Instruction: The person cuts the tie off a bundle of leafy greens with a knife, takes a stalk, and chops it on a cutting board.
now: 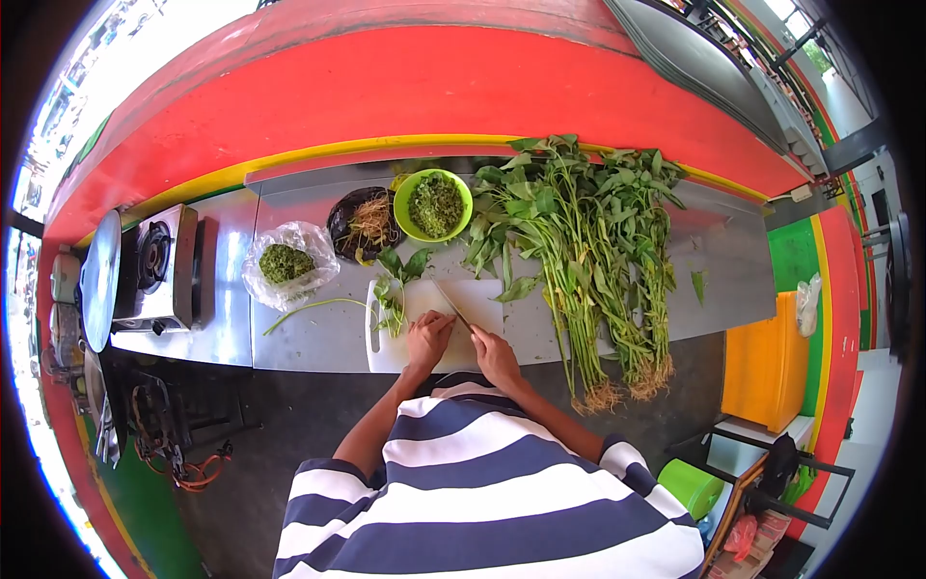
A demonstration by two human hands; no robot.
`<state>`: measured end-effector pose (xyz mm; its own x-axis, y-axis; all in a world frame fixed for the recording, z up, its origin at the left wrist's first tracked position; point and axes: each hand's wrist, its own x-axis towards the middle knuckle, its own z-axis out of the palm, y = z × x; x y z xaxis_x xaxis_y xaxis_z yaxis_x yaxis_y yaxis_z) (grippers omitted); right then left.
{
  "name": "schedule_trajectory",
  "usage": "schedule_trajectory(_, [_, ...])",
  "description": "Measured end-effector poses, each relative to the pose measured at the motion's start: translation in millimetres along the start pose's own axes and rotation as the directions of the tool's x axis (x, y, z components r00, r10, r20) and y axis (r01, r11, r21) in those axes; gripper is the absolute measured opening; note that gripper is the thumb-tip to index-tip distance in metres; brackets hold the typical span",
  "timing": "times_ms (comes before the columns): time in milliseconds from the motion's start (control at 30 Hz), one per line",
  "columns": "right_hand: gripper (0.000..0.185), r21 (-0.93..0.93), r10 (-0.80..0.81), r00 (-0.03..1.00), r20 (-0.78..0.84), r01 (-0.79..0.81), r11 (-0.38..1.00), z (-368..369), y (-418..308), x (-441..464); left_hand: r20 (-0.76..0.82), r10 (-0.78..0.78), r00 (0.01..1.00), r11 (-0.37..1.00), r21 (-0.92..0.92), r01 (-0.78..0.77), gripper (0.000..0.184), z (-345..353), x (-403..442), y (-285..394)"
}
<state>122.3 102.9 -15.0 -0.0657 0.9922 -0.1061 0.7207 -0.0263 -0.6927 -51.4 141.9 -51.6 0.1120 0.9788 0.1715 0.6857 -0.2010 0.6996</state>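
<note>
My right hand (493,353) is wrapped round the handle of a knife (449,300), its blade slanting up and left above a white cutting board (484,296). Close by on the left, my left hand (430,338) rests over the board with its fingers curled together; whatever they hold, if anything, is too small to tell. Leafy green stems (391,292) lie on the board's left side, beside my left hand. One long stem (313,311) reaches out over the metal counter. Large bundles of leafy greens (598,256) with roots lie to the right of the board.
Behind the board stand a green bowl (399,215) of chopped greens and a dark bowl (338,214) holding roots. A plastic bag (323,273) with chopped greens sits left. Farther left is a gas stove (181,261). A red wall (405,92) borders the metal counter (228,289).
</note>
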Motion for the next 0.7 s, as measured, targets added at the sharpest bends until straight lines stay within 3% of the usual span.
schedule_trajectory(700, [0.030,-0.036,-0.076,0.997,0.023,0.077,0.996,0.0,12.3,8.3,-0.117,0.081,0.990,0.991,0.113,-0.068,0.020,10.4,-10.6,2.8])
